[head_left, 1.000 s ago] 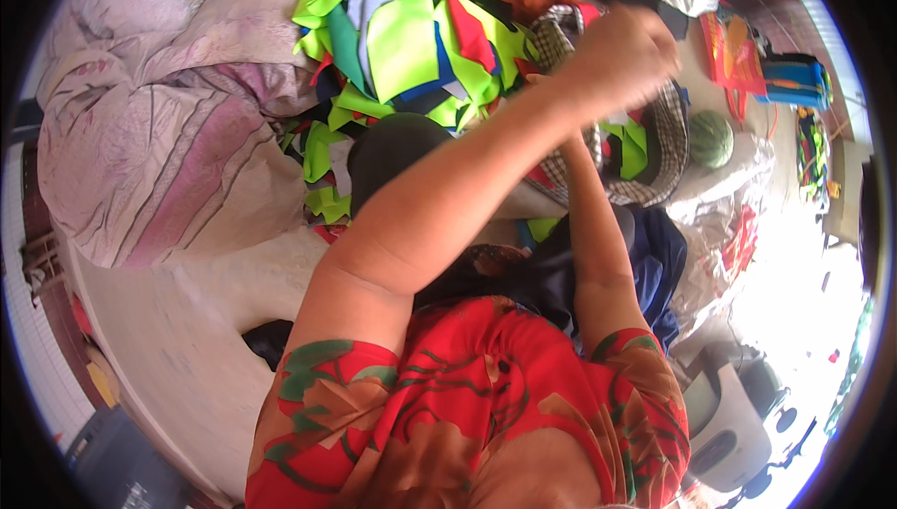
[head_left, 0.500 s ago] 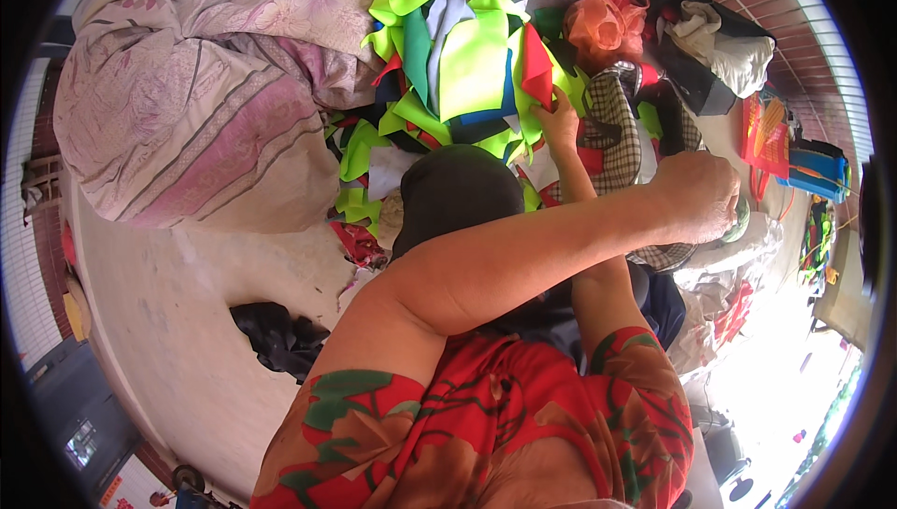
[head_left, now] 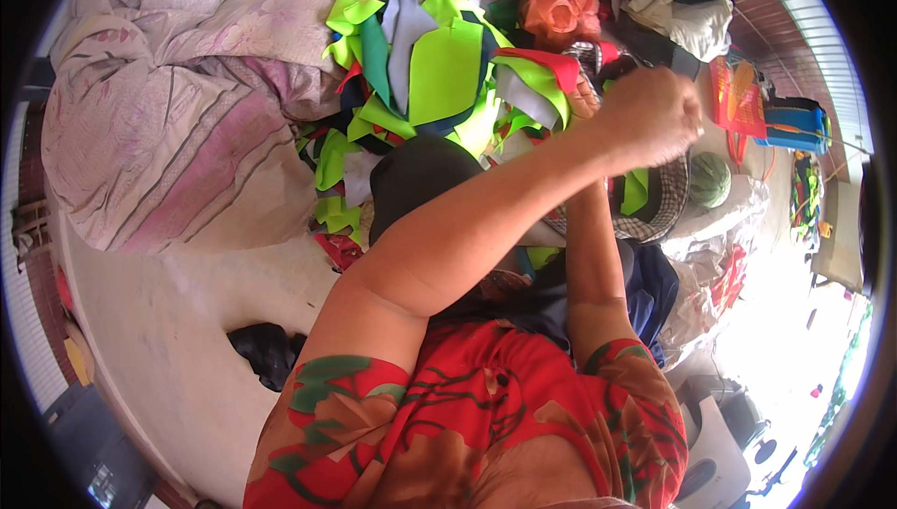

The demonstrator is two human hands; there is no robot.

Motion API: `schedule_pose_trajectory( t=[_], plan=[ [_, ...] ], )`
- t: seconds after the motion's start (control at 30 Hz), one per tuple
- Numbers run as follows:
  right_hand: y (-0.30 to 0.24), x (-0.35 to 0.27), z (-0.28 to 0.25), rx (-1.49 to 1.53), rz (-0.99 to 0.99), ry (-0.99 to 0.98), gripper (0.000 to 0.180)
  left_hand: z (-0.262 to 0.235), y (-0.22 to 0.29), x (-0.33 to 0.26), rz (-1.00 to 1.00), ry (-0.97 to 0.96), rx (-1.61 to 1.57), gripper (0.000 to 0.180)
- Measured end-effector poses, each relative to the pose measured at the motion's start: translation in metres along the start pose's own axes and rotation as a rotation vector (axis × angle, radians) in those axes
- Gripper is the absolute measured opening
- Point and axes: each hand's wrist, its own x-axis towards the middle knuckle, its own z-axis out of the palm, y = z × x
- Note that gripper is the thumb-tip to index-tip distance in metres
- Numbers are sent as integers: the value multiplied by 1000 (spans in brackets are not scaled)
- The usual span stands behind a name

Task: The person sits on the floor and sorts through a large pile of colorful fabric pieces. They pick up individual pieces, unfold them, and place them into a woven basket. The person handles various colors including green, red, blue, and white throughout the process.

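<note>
Left hand (head_left: 651,121) hangs fisted right of the cloth pile (head_left: 444,79); whether it holds anything I cannot tell. Right hand (head_left: 585,96), partly curled, grips red-and-lime cloth pieces (head_left: 537,75) at the pile's right edge.

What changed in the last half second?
The right hand has drawn a red cloth piece rightward from the cloth pile. The left hand has moved up and left, away from the watermelon. The pink-striped bundle stayed put.
</note>
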Motion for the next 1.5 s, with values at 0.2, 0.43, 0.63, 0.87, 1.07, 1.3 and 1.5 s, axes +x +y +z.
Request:
schedule_pose_trajectory(
  t=[0.2,0.43,0.63,0.87,1.07,1.3,1.5],
  plan=[
    [-79,-36,25,382,30,48,39,-33,0,8,-17,206,-121,20],
    [-150,-69,8,538,102,-24,37,-45,8,0,118,-188,57,74],
    [-176,-92,15,582,126,-7,35,-23,6,-3,28,-419,1,70],
    [-189,-113,20,604,-150,-160,43,0,2,-5,-254,-325,-535,36],
    [-179,-127,22,263,-519,159,37,13,-9,-3,-340,-213,-731,26],
    [-175,-132,30,69,-661,301,25,17,-8,-2,-324,-229,-851,24],
    [-177,-133,39,29,-723,378,26,15,-8,-3,-393,-216,-958,25]
  ],
)
